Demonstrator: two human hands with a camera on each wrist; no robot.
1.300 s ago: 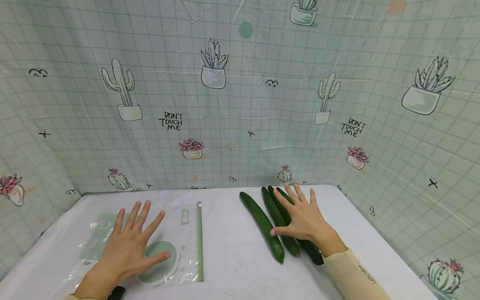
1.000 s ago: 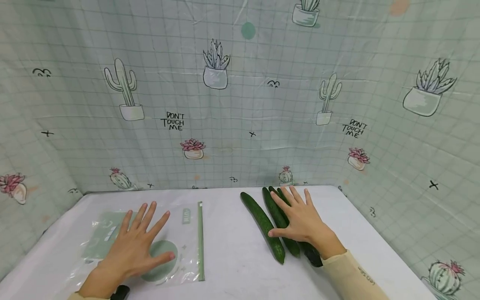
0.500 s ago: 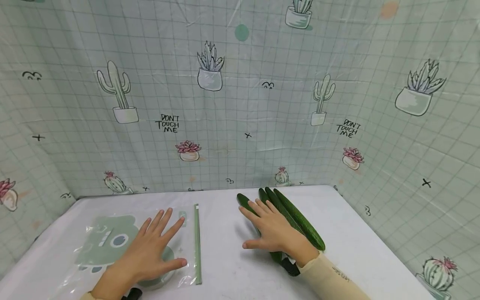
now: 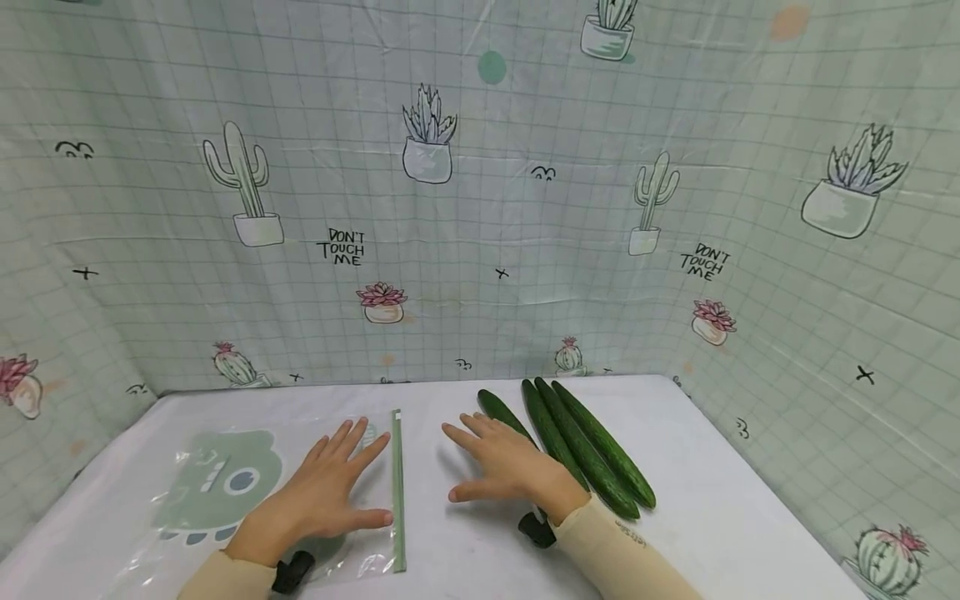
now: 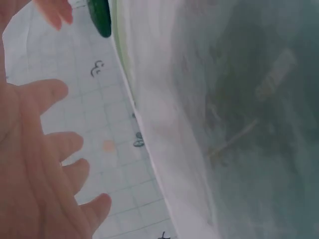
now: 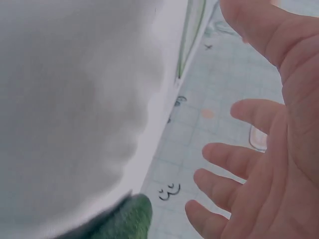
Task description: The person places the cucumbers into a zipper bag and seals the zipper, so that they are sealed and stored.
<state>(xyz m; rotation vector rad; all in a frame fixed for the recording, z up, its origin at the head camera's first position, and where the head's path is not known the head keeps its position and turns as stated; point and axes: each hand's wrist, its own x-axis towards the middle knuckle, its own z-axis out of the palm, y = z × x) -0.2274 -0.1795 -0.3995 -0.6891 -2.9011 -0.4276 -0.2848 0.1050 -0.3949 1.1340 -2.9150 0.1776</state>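
Observation:
My left hand (image 4: 318, 492) is held with spread fingers over the right part of a clear zip bag (image 4: 225, 483), which lies flat with a green dinosaur-like print and a green zip strip along its right edge. Left of the cucumbers, my right hand (image 4: 510, 462) hovers with fingers spread and nothing in them. Several long green cucumbers lie side by side on the right of the table; the leftmost cucumber (image 4: 501, 410) is partly hidden behind the right hand and wrist, while the rightmost cucumber (image 4: 603, 442) shows whole. One cucumber's end (image 6: 134, 219) appears low in the right wrist view.
A white-covered table (image 4: 712, 517) carries everything. Behind and at both sides hangs a pale grid-patterned curtain (image 4: 480, 208) printed with cacti. Black wrist-worn devices sit under both wrists, the left device (image 4: 292, 572) close over the bag.
Both hands have drawn inward: the left moved right across the bag, the right moved left off the cucumbers, uncovering more of them. The bag and cucumbers stay in place.

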